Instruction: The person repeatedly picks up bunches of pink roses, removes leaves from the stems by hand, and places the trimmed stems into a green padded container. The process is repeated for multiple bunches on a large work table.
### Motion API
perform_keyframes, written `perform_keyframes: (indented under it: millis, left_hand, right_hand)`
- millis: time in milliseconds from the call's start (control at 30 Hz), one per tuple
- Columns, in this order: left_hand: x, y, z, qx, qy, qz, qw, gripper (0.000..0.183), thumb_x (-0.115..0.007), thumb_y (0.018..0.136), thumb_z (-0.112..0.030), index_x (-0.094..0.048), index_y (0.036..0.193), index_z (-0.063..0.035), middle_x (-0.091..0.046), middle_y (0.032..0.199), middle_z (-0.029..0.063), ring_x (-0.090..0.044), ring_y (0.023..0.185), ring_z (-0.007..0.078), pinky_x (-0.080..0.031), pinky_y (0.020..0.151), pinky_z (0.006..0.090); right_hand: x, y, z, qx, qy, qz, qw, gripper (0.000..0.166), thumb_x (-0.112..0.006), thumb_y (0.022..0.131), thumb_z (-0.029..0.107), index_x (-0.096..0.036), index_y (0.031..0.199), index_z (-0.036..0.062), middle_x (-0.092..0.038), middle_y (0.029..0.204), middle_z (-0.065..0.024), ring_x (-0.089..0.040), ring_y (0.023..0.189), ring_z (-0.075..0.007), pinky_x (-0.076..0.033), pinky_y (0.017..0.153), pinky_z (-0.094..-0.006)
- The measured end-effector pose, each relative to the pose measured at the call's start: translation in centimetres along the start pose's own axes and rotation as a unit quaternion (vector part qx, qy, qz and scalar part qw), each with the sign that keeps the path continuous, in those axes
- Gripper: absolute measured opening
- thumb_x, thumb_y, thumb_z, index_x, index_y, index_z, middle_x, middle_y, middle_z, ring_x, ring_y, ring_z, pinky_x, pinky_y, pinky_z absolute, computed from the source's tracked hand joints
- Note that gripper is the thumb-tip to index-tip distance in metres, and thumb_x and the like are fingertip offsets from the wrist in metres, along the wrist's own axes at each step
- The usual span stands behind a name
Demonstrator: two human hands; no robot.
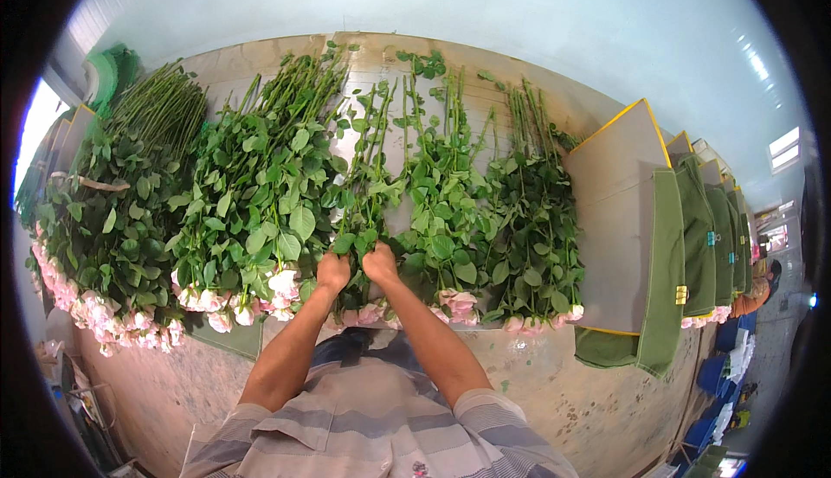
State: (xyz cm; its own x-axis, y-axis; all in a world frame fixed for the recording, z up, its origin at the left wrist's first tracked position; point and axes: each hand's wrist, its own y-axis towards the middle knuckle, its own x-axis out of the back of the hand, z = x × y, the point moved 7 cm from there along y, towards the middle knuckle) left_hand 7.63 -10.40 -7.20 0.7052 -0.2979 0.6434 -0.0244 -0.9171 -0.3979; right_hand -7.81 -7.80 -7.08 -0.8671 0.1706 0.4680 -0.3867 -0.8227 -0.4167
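Observation:
Pale pink roses with long leafy stems lie in several bunches across a table (477,98), blooms towards me and stem ends towards the wall. My left hand (334,271) is closed around rose stems near the middle, its fingers partly hidden by leaves. Close beside it, my right hand (380,264) grips stems of the same small middle bunch (371,179), just above its blooms. To the left lie a thick leafy bunch (260,186) and a darker, tied-looking bunch (117,205). Two more bunches lie to the right, one lighter (448,199) and one darker (532,218).
A grey divider panel with yellow edging (613,218) stands at the table's right end, green cloth (662,270) clipped beside it. Green netting (113,76) is at the far left. Blue containers (711,374) stand on the floor at right, near another person (756,293).

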Motion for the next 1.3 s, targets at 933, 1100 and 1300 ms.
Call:
perform_keyframes:
  millis: [933, 1100, 1300]
  left_hand:
    - [-0.3, 8.4, 6.1, -0.035, 0.044, -0.032, 0.998, 0.044, -0.050, 0.090, -0.026, -0.059, 0.111, 0.0126, -0.060, 0.108, 0.0343, -0.058, 0.101, 0.0470, -0.045, 0.089, 0.0454]
    - [-0.2, 6.4, 3.7, -0.114, 0.020, 0.074, 0.991, 0.044, -0.051, 0.092, -0.027, -0.058, 0.119, 0.0079, -0.066, 0.109, 0.0220, -0.063, 0.095, 0.0303, -0.046, 0.087, 0.0397]
    - [-0.6, 2.5, 1.6, -0.064, 0.074, -0.020, 0.995, 0.038, -0.051, 0.088, -0.031, -0.063, 0.108, -0.0004, -0.063, 0.105, 0.0262, -0.058, 0.101, 0.0424, -0.045, 0.086, 0.0457]
  right_hand:
    - [74.2, -29.5, 7.7, 0.103, -0.167, -0.434, 0.879, 0.028, -0.048, 0.083, 0.002, -0.060, 0.106, -0.0091, -0.067, 0.083, -0.0199, -0.067, 0.068, -0.0233, -0.054, 0.072, -0.0334]
    - [87.0, -24.2, -1.9, 0.012, -0.344, -0.471, 0.812, 0.036, -0.051, 0.084, 0.015, -0.059, 0.117, 0.0029, -0.063, 0.096, -0.0167, -0.062, 0.084, -0.0232, -0.050, 0.076, -0.0375]
    - [86.2, -27.7, -2.7, 0.130, -0.458, -0.517, 0.712, 0.048, -0.057, 0.092, 0.028, -0.052, 0.131, 0.0020, -0.053, 0.131, -0.0192, -0.053, 0.118, -0.0277, -0.046, 0.096, -0.0384]
